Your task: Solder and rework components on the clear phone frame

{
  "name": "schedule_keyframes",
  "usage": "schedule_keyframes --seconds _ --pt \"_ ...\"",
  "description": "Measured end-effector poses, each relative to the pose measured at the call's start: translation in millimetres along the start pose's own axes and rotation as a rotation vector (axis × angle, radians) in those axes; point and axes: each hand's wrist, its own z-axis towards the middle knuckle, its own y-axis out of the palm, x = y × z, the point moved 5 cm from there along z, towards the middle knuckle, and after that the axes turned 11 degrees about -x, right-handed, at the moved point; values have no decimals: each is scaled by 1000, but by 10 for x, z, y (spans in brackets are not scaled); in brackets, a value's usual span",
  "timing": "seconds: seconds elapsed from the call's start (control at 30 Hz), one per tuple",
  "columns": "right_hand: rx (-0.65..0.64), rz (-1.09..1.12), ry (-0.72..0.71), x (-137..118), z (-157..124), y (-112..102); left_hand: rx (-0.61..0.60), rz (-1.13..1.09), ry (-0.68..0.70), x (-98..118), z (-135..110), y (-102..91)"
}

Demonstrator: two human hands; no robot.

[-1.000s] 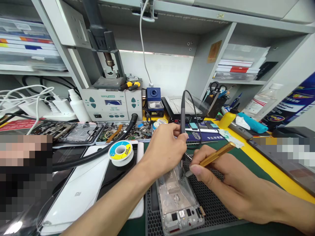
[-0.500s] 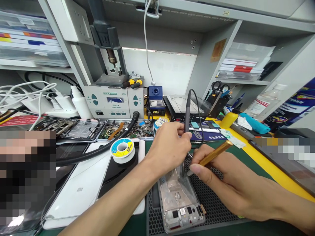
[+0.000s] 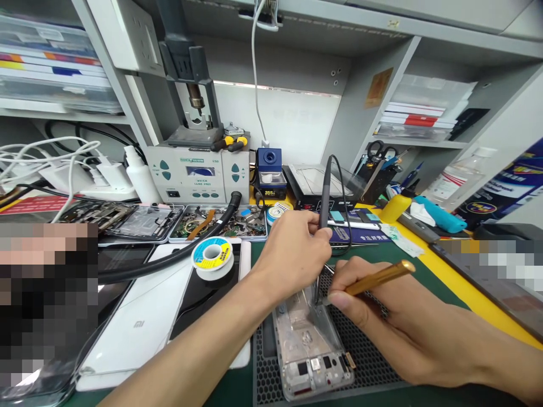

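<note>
My left hand [image 3: 294, 249] is closed around a slim dark grey soldering iron [image 3: 324, 198], its cable looping from the top. The iron's tip points down at the bare metal frame of a phone [image 3: 306, 339]. In my right hand [image 3: 377, 316], a gold-handled tool [image 3: 379, 278] is pinched between thumb and fingers. Its pale tip lies close beside the iron's tip, near the frame's upper right edge; what kind of tip it is, I cannot make out. The frame lies on a black honeycomb mat [image 3: 360, 350], its upper part hidden by my left hand.
To the left, a solder wire spool [image 3: 212, 259] sits on phone panels, including a white phone back [image 3: 136, 325]. A black hose [image 3: 169, 267] crosses there. Behind are a tray of parts [image 3: 220, 223] and a hot-air station [image 3: 197, 175]. A yellow bottle [image 3: 393, 209] stands right.
The gold handle has tilted lower and to the right in my right hand. My left hand and the soldering iron have hardly moved; the view has shifted slightly.
</note>
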Motion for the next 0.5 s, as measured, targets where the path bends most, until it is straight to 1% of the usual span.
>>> schedule_keyframes --seconds 0.13,0.23,0.37,0.5 --pt "8 20 -32 -6 -12 8 5 -9 5 -13 -2 2" --pt "-26 7 -32 -20 -22 21 14 -14 12 -20 -2 -1" --pt "-60 -99 -46 -51 -80 34 25 -20 21 -23 6 -3" --pt "-53 -200 -97 -92 -229 90 37 -25 19 -37 22 1"
